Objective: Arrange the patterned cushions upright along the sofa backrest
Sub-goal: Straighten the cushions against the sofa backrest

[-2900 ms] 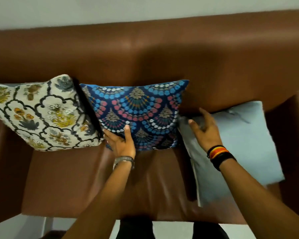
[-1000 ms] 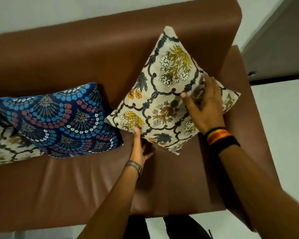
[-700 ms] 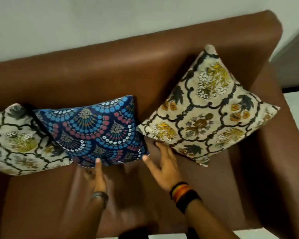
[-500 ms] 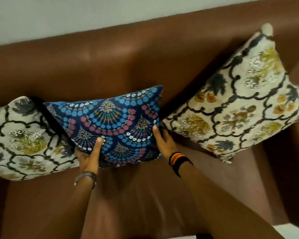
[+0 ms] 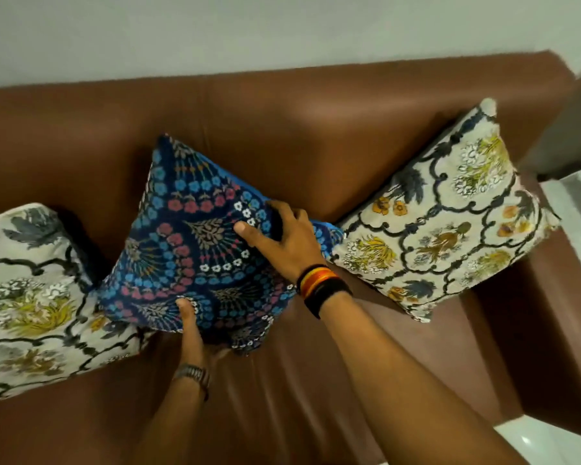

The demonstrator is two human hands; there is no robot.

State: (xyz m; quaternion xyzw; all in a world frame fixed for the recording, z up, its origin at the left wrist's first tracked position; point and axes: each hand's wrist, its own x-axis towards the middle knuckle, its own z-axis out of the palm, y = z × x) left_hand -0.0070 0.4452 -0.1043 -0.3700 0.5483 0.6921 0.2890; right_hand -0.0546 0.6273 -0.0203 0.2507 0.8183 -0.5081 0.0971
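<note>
A blue cushion (image 5: 195,243) with fan and flower patterns is tilted onto one corner at the middle of the brown sofa backrest (image 5: 282,129). My left hand (image 5: 190,325) grips its lower edge from underneath. My right hand (image 5: 280,239) clutches its right upper edge, fingers dug into the fabric. A cream floral cushion (image 5: 443,223) leans on its corner against the backrest at the right. A second cream floral cushion (image 5: 31,297) lies at the left, partly cut off by the frame edge.
The sofa seat (image 5: 282,397) stretches in front of the cushions. The right armrest (image 5: 530,330) stands beside the right cushion. A pale wall (image 5: 249,28) rises behind the sofa, and light floor (image 5: 550,441) shows at the lower right.
Both hands have taken hold of the blue cushion and turned it from lying level to standing on a corner. The right cream cushion stays where it was set against the backrest.
</note>
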